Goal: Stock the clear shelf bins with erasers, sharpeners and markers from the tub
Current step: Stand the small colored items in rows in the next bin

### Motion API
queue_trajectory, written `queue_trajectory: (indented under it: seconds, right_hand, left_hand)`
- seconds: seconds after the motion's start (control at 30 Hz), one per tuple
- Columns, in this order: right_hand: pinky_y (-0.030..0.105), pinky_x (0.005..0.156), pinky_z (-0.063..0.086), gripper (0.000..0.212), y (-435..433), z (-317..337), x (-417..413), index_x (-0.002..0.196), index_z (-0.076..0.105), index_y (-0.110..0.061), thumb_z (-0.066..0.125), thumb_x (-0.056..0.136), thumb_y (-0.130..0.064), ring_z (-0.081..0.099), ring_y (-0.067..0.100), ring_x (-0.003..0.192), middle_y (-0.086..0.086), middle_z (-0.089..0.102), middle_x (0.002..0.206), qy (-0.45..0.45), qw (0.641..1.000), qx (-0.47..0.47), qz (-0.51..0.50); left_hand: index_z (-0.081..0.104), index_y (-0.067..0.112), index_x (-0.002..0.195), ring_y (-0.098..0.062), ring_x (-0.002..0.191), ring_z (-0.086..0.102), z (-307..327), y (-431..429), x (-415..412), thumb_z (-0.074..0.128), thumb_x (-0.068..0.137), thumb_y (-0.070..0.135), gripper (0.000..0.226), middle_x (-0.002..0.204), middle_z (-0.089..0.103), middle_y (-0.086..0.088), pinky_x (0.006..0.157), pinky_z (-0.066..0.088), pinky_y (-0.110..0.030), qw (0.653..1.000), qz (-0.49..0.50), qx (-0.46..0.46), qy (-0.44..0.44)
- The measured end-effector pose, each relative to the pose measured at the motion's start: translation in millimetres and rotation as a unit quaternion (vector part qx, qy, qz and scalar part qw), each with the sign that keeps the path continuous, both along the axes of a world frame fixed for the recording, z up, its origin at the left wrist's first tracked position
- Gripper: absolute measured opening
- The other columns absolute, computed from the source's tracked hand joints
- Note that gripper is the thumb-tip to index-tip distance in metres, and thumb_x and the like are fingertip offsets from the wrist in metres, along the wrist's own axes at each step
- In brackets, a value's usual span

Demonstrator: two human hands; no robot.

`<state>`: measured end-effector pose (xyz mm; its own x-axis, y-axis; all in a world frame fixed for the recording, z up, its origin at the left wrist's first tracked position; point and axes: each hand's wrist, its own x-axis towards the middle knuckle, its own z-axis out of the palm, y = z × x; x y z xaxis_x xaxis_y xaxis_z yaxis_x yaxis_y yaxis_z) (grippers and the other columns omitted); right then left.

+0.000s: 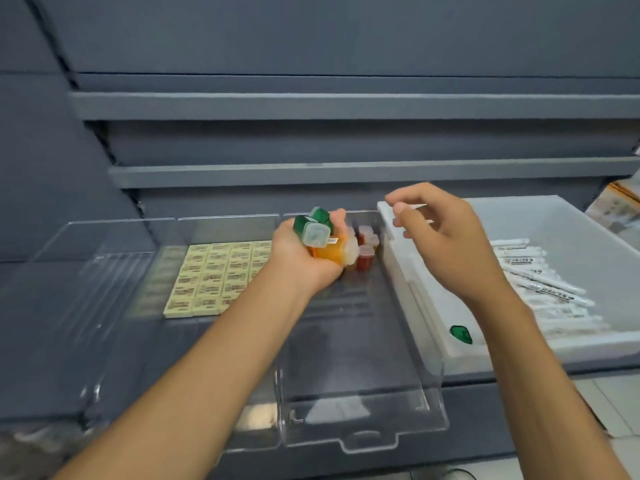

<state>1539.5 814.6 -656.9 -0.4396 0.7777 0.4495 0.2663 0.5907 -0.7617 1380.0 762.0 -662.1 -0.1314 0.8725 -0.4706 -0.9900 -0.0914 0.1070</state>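
The left hand (304, 258) grips a handful of sharpeners (317, 233), fingers curled round them. Two with green bodies stick up out of the top of the fist, and orange ones with pale caps bulge from its right side. The hand hangs over the back half of the right bin (363, 393), low above the bin's floor. Just beside the hand, to its right, red sharpeners (365, 249) stand packed into the bin's back right corner. The orange ones in the grip are very near them, but whether they touch cannot be told.

The right hand (446, 237) hovers over the left rim of the tub (408, 271). Its fingers are loosely curled with the thumb forward, and nothing shows between them. It is apart from the left hand, with the bin's right wall and the tub's rim between the two.

Inside the tub, white markers (540, 275) lie in a loose heap on the right side. A single green sharpener (461, 335) lies near the front left corner, below the right wrist.

The middle bin (228, 226) holds pale yellow erasers (214, 275) laid flat in neat rows, and the left forearm crosses over their right edge. The left bin (104, 271) stands beside it. All three bins and the tub sit side by side on a grey shelf (519, 386).
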Motion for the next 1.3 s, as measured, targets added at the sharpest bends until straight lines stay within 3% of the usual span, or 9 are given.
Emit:
queue_trajectory:
  seconds: [0.07,0.17,0.23,0.33,0.53,0.8,1.03,1.2,1.3]
  right_hand:
    - [0.012,0.072,0.049,0.014,-8,-2,-14,0.101,0.066,-0.027,0.053,0.097,-0.021,0.061,0.004,0.091,-0.018,0.065,0.098,-0.009,1.000,0.001,0.022]
    - [0.014,0.073,0.048,0.013,-21,-8,-32,0.099,0.067,-0.024,0.055,0.096,-0.019,0.061,0.002,0.089,-0.016,0.066,0.097,-0.011,0.999,-0.004,0.047]
    - [0.018,0.074,0.049,0.014,-30,-15,-42,0.098,0.068,-0.023,0.056,0.096,-0.017,0.061,0.004,0.091,-0.014,0.066,0.097,-0.008,0.998,-0.020,0.066]
    - [0.024,0.077,0.053,0.014,-46,-29,-57,0.097,0.069,-0.023,0.057,0.095,-0.016,0.061,0.005,0.096,-0.016,0.067,0.098,-0.021,0.995,-0.030,0.097]
    - [0.027,0.082,0.051,0.015,-57,-47,-83,0.101,0.067,-0.021,0.057,0.092,-0.019,0.063,0.007,0.098,-0.011,0.068,0.101,-0.011,0.989,-0.035,0.143]
    - [0.028,0.079,0.050,0.010,-62,-55,-93,0.098,0.067,-0.017,0.058,0.094,-0.014,0.061,0.008,0.092,-0.011,0.067,0.092,-0.055,0.988,-0.033,0.138]
    - [0.018,0.073,0.049,0.007,-78,-58,-100,0.096,0.066,-0.016,0.060,0.093,-0.016,0.062,0.009,0.085,-0.009,0.066,0.086,-0.049,0.982,-0.026,0.178]
    - [0.033,0.070,0.051,0.010,-85,-64,-100,0.096,0.064,-0.021,0.062,0.089,-0.028,0.063,0.015,0.080,-0.005,0.066,0.081,-0.100,0.973,-0.026,0.207]
    - [0.033,0.065,0.053,0.020,-92,-67,-102,0.099,0.061,-0.024,0.065,0.087,-0.039,0.063,0.015,0.075,-0.008,0.065,0.078,-0.122,0.964,-0.013,0.236]
  left_hand:
    - [0.063,-0.004,0.115,-0.026,0.054,0.066,-7,-8,-11,0.049,0.099,0.031,0.041,0.098,0.067,-0.020,0.045,0.058,-0.033,1.000,0.002,-0.021,-0.003]
    - [0.062,-0.001,0.116,-0.022,0.081,0.070,-20,-23,-24,0.056,0.091,0.041,0.049,0.104,0.069,-0.018,0.061,0.061,-0.034,0.999,-0.010,-0.040,0.008]
    - [0.062,0.002,0.118,-0.023,0.071,0.071,-27,-33,-32,0.059,0.088,0.041,0.049,0.097,0.071,-0.019,0.056,0.061,-0.030,0.999,-0.027,-0.033,0.033]
    - [0.061,0.003,0.103,-0.019,0.052,0.065,-34,-46,-42,0.059,0.089,0.038,0.038,0.080,0.068,-0.016,0.048,0.056,-0.022,0.995,-0.060,-0.021,0.081]
    - [0.060,0.007,0.082,-0.011,0.039,0.045,-34,-67,-57,0.045,0.091,0.029,0.028,0.067,0.057,-0.006,0.037,0.031,-0.013,0.975,-0.092,0.017,0.199]
    - [0.057,0.011,0.089,-0.020,0.035,0.037,-46,-106,-90,0.043,0.092,0.026,0.021,0.071,0.058,-0.009,0.036,0.027,-0.018,0.895,-0.096,-0.018,0.436]
    - [0.071,0.011,0.105,-0.020,0.037,0.045,-46,-111,-80,0.043,0.097,0.024,0.031,0.077,0.050,-0.011,0.037,0.037,-0.023,0.853,-0.049,-0.002,0.520]
    - [0.071,0.017,0.102,-0.020,0.045,0.053,-56,-119,-85,0.045,0.098,0.028,0.028,0.077,0.055,-0.008,0.043,0.039,-0.025,0.849,-0.027,-0.055,0.525]
    - [0.069,0.020,0.110,-0.020,0.076,0.061,-62,-118,-86,0.046,0.099,0.029,0.027,0.095,0.059,-0.007,0.051,0.050,-0.026,0.845,-0.010,-0.076,0.529]
